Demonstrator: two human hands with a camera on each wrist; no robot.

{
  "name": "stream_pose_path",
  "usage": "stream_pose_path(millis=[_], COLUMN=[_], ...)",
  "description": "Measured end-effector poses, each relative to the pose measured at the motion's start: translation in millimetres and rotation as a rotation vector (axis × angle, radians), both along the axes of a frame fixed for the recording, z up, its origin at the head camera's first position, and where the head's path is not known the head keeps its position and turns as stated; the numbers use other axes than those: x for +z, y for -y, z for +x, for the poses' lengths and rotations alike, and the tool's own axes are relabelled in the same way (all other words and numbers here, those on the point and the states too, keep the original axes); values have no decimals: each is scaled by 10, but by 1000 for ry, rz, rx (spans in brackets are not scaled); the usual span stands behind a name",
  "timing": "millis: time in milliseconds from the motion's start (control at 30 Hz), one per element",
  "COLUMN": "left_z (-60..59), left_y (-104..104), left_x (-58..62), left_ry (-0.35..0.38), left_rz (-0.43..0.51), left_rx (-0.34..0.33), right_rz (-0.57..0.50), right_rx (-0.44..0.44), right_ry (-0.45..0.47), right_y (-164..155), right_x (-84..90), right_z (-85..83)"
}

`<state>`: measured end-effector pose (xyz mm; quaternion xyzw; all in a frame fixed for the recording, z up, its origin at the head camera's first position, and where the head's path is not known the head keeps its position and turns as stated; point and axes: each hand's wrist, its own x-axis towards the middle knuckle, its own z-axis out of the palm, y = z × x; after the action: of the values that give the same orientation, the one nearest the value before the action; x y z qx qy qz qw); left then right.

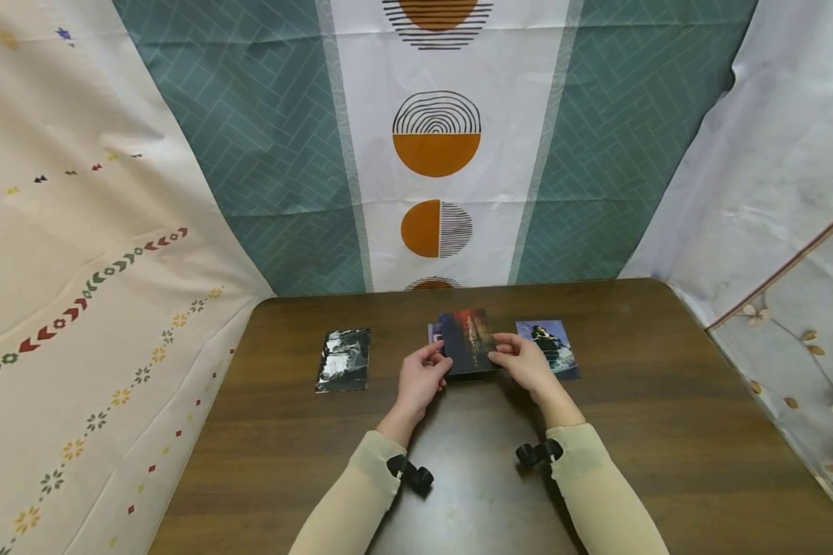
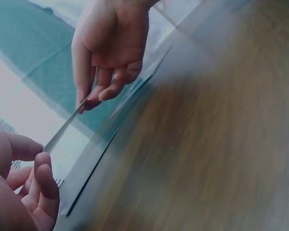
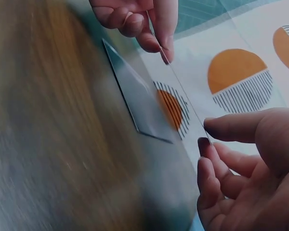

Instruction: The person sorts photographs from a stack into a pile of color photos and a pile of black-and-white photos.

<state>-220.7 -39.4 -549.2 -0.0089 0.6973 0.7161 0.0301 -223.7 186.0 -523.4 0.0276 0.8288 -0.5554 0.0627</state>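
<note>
A thin picture card (image 1: pixel 468 341), dark with a red, sunset-like top, is held at its two side edges above the table. On its left edge my left hand (image 1: pixel 420 378) pinches it between thumb and fingers; my right hand (image 1: pixel 524 362) pinches the opposite edge. Seen edge-on in the right wrist view, the card (image 3: pixel 185 94) is a thin line spanning both hands. Under it another picture card (image 1: pixel 433 333) lies on the table, mostly hidden in the head view. In the right wrist view that lower card (image 3: pixel 135 96) lies flat, apart from the held one.
A dark, glossy black-and-white picture card (image 1: pixel 343 361) lies on the brown wooden table (image 1: pixel 278 455) to the left. Another card (image 1: pixel 550 347), blue with a dark figure, lies right, partly behind my right hand. Patterned cloths (image 1: pixel 278 154) hang behind and beside the table.
</note>
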Motion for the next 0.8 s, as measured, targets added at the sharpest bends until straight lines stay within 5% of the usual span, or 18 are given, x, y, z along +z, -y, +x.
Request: stream_pose_path(millis=[800], left_z=[108], left_y=[-955], left_x=[31], left_ry=[-39], left_rz=[-130], left_rx=[-114], right_rz=[67], right_rx=[-133], right_ry=[-36], right_y=[-879], right_x=[12], right_z=[166])
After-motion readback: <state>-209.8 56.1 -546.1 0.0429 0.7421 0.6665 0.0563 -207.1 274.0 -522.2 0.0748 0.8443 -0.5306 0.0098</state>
